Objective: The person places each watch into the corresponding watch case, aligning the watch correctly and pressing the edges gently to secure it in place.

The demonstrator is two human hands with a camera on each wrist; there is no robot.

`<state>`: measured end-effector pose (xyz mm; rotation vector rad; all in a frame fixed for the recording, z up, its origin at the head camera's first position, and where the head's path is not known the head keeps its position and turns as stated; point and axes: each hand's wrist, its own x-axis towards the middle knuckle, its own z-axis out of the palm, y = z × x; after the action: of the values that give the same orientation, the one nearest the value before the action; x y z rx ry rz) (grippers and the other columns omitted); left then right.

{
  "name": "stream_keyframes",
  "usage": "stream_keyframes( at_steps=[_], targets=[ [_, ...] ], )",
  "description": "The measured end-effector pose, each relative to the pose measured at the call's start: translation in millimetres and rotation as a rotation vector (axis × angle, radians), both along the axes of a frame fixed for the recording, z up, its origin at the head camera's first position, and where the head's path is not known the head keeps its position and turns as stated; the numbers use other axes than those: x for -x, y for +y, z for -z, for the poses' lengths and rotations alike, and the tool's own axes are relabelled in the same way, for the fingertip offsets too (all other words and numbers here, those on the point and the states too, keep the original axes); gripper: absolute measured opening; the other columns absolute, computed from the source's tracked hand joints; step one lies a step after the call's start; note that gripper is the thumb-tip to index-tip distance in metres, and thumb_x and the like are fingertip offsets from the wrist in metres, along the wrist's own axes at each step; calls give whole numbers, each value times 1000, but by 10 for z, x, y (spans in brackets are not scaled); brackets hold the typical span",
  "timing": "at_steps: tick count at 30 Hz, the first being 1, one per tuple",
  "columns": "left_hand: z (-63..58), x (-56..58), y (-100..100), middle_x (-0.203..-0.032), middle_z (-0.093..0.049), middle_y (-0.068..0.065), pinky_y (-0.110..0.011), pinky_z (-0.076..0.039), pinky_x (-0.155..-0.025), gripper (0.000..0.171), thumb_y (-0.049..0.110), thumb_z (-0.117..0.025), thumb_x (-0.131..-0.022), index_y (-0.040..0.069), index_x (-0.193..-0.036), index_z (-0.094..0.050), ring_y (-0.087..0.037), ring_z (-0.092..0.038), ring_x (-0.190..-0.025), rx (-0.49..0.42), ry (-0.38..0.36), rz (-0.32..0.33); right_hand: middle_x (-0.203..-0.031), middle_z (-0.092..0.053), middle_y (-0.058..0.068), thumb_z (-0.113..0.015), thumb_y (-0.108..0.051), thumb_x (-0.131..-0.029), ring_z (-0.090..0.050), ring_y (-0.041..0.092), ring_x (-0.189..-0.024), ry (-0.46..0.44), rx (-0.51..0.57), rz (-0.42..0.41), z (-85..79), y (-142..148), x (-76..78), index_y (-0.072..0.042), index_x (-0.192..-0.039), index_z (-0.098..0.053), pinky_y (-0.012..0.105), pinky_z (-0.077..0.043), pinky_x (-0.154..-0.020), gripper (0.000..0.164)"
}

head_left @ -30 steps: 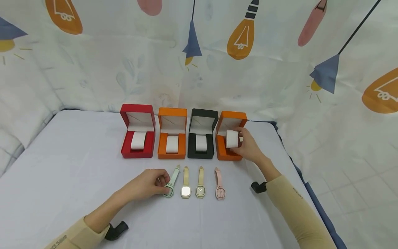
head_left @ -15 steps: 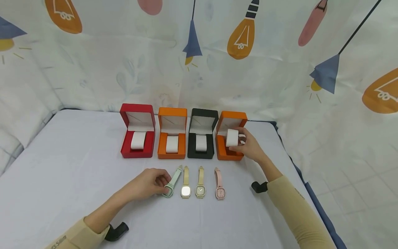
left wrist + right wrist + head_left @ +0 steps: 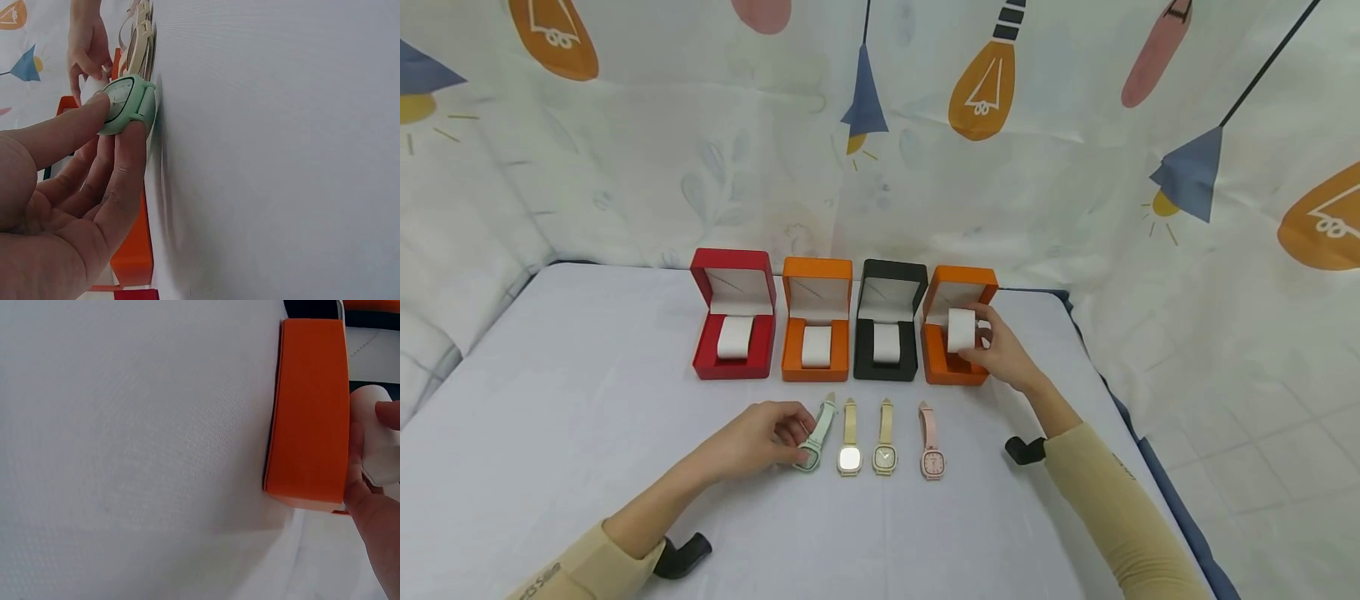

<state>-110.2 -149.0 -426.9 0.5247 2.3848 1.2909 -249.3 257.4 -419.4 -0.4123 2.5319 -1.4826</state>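
Note:
My left hand [image 3: 765,439] pinches a mint green wristwatch [image 3: 815,439] by its case, the thumb on the dial and fingers beneath in the left wrist view. The strap points away, toward the boxes. My right hand [image 3: 1002,350] grips a white watch cushion [image 3: 961,331] between thumb and fingers, over the base of the rightmost orange watch box [image 3: 956,372]. That box's lid stands raised. In the right wrist view the cushion [image 3: 378,434] shows above the box's orange side wall [image 3: 312,412].
A red box [image 3: 730,368], another orange box [image 3: 815,375] and a black box [image 3: 884,372] stand raised-lidded in a row, each with a white cushion. Two cream-strapped watches [image 3: 849,458] [image 3: 884,457] and a pink watch [image 3: 932,463] lie in front. A patterned curtain [image 3: 760,167] hangs behind.
The white cushion has shifted slightly within my right hand's grip above the box. The green watch's strap swung a little right, then back. The other watches and boxes stay put.

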Motion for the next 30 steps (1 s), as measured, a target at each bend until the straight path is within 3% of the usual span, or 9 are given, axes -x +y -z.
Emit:
stream_keyframes(
  at_steps=[12, 18, 25, 30],
  targets=[
    [-1, 48, -6, -91, -65, 1, -27, -56, -76, 32, 12, -85, -85, 6, -111, -68, -20, -62, -87, -27, 39, -48, -151, -39, 14, -78, -10, -92, -48, 39, -132, -11, 58, 31, -3, -20, -61, -14, -156, -35, 53, -45, -108, 78],
    [7, 100, 15, -94, -65, -1, -27, -56, -79, 29, 12, -84, -87, 6, -110, -68, -21, -62, -89, -63, 56, -79, -149, -41, 13, -79, -5, -90, -50, 36, -132, -7, 97, 29, -23, -29, -94, -12, -155, -35, 50, -49, -105, 79],
    [-3, 114, 37, -101, -66, -6, -27, -58, -79, 33, 11, -82, -88, 2, -116, -67, -25, -63, -94, -145, 10, -132, -148, -42, 12, -81, -9, -90, -51, 36, -130, 10, 88, 43, -23, -76, -131, -14, -154, -38, 49, -51, -102, 78],
    [6, 118, 45, -107, -66, -8, -27, -58, -80, 37, 11, -81, -89, 1, -122, -65, -26, -62, -98, -176, -12, -199, -145, -44, 11, -82, -8, -89, -54, 35, -126, 17, 119, 41, -34, -132, -163, -15, -152, -41, 38, -56, -95, 75]
  ],
)
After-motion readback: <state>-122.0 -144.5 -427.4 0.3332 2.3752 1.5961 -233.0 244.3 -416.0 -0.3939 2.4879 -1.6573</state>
